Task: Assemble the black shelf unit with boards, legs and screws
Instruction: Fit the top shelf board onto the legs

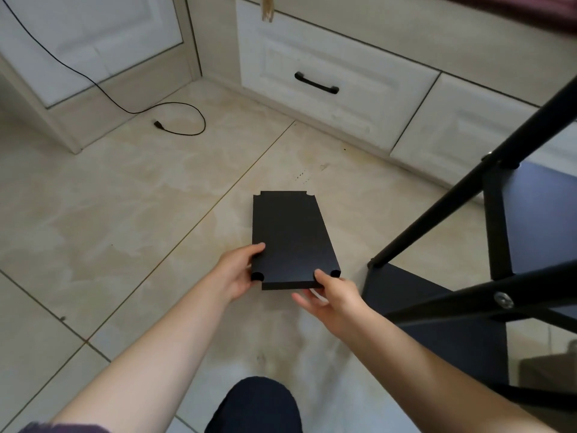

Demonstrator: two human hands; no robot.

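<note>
Nearest the lens, at 6 o'clock: a dark-trousered knee (254, 404), both bare forearms reaching up from the bottom corners toward centre.

Left hand (239, 271) gripping the near left corner of the black board (292, 239), thumb on the top face, fingers curled under beside the corner notch. Right hand (331, 293) pinching the near right corner, thumb on top, fingers loosely spread beneath the near edge. Board dead centre, held low over the tiled floor (131, 198); whether the far end touches the tiles cannot be told. Long axis running 6 to 12 o'clock, straight away from the body, four notched corners showing. Both hands at the near short end, about equally close.

Off at 3 o'clock: the partly built shelf frame (512, 239), black legs (462, 189) slanting across, dark boards already fixed in, a screw head (503, 300) on the lower rail. Right hand nearer to it, so probably the leading side for a swing that way.

Likely step: carrying this board to the frame and seating the notches against the legs. Slanted leg between board and frame appears to be the main obstruction; long axis would probably need turning.

At 12 o'clock a white drawer front with black handle (317, 83); at 10 o'clock a loose black cable (175, 118), well apart.
</note>
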